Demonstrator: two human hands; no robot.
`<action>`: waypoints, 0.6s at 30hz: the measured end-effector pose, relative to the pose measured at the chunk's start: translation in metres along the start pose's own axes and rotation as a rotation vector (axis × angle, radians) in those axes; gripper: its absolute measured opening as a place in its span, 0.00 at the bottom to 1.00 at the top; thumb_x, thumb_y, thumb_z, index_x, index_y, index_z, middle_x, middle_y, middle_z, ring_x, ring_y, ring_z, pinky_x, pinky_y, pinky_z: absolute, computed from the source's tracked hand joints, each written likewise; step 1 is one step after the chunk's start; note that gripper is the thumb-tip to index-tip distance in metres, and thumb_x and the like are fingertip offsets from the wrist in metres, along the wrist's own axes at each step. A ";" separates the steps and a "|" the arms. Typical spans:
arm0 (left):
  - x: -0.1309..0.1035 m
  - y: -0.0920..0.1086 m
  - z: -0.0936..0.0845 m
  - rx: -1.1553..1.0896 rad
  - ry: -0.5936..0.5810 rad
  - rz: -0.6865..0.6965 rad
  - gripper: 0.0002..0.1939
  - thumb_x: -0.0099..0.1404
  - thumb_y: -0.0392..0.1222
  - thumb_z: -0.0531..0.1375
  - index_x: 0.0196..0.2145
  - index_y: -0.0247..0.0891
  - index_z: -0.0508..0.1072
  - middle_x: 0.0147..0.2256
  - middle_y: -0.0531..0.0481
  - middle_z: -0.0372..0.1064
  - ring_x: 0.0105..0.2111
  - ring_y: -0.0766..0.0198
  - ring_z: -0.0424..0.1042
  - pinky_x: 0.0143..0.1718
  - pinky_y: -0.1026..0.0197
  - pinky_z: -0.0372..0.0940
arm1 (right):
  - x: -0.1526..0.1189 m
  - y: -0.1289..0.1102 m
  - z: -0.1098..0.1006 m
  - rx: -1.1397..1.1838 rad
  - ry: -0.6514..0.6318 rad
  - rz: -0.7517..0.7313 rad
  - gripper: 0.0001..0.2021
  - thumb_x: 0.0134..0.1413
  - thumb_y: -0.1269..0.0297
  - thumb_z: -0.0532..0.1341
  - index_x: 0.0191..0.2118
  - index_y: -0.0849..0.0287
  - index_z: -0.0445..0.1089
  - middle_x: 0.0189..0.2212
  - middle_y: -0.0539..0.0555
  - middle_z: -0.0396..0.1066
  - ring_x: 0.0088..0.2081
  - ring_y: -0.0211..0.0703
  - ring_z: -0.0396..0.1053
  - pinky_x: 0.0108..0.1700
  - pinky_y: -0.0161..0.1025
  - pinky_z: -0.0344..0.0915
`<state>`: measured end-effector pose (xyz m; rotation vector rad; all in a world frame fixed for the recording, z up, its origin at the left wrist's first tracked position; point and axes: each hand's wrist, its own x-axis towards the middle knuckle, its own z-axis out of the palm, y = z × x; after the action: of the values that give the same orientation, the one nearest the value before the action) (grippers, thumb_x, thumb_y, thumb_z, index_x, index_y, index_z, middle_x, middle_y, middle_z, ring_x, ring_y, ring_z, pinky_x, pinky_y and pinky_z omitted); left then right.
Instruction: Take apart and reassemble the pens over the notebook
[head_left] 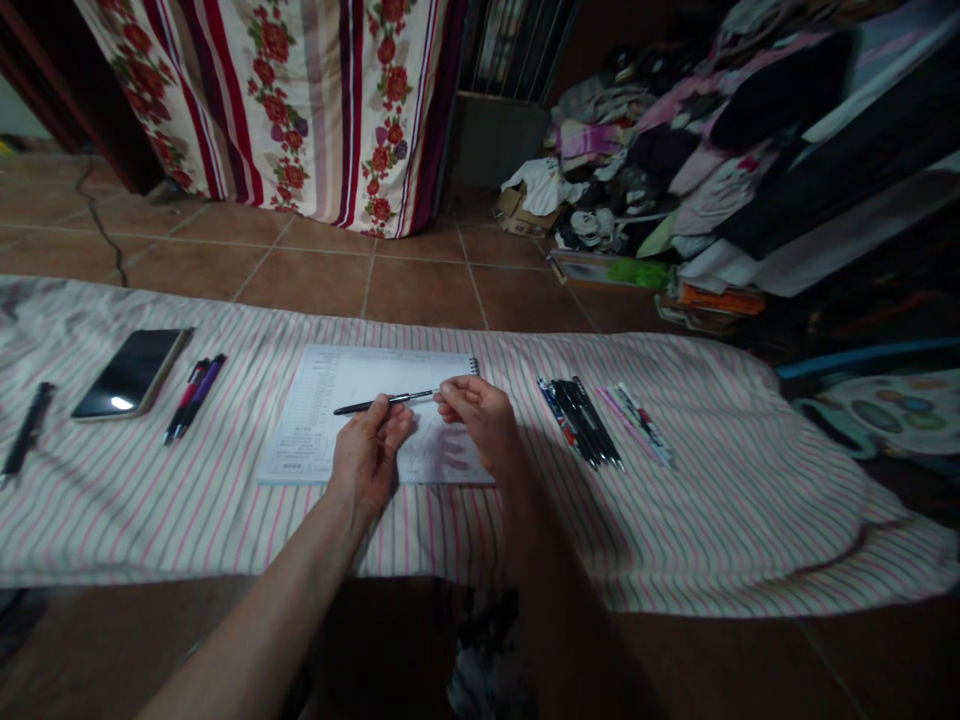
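My left hand (pixel 367 455) holds a black pen (pixel 358 407) between thumb and fingers, its dark end pointing left. With thumb and fingertips pinched, my right hand (pixel 480 418) closes on the pen's thin right end; whether that end is the tip or a separate part is too small to tell. Both hands are over a spiral notebook (pixel 300 425), whose page carries print along its left side. Just right of the notebook lies a row of black pens (pixel 581 425), with a few pink and white patterned pens (pixel 637 425) beside it.
A striped cloth (pixel 712 520) covers the table. On the left are a phone (pixel 131 372), a red and a purple pen (pixel 193 400), and a dark pen-like object (pixel 28 430). Beyond the table stand a flowered curtain (pixel 322 110) and piled clothes (pixel 637 150).
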<state>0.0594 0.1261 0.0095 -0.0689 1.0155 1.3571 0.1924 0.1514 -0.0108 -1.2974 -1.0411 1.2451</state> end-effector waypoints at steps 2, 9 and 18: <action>0.000 0.001 0.000 0.002 0.007 -0.001 0.09 0.65 0.29 0.54 0.27 0.30 0.68 0.19 0.50 0.69 0.18 0.72 0.71 0.21 0.74 0.69 | 0.000 0.000 -0.001 0.012 0.029 0.000 0.12 0.41 0.57 0.65 0.29 0.61 0.69 0.25 0.53 0.74 0.24 0.35 0.67 0.27 0.33 0.65; 0.003 0.004 -0.001 0.024 0.009 0.013 0.10 0.66 0.29 0.53 0.26 0.29 0.66 0.19 0.50 0.69 0.17 0.72 0.70 0.20 0.74 0.68 | 0.003 0.002 -0.008 0.026 0.096 -0.020 0.14 0.41 0.55 0.65 0.28 0.61 0.69 0.24 0.53 0.74 0.22 0.32 0.66 0.25 0.30 0.63; 0.007 0.018 -0.005 0.002 0.065 0.025 0.11 0.66 0.29 0.53 0.25 0.30 0.67 0.19 0.50 0.69 0.18 0.72 0.70 0.19 0.76 0.67 | 0.007 0.003 -0.019 0.086 0.192 0.007 0.13 0.37 0.58 0.67 0.28 0.61 0.69 0.23 0.49 0.72 0.21 0.31 0.66 0.25 0.30 0.62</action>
<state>0.0409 0.1334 0.0106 -0.0994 1.0750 1.3845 0.2117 0.1558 -0.0152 -1.3263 -0.8385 1.1340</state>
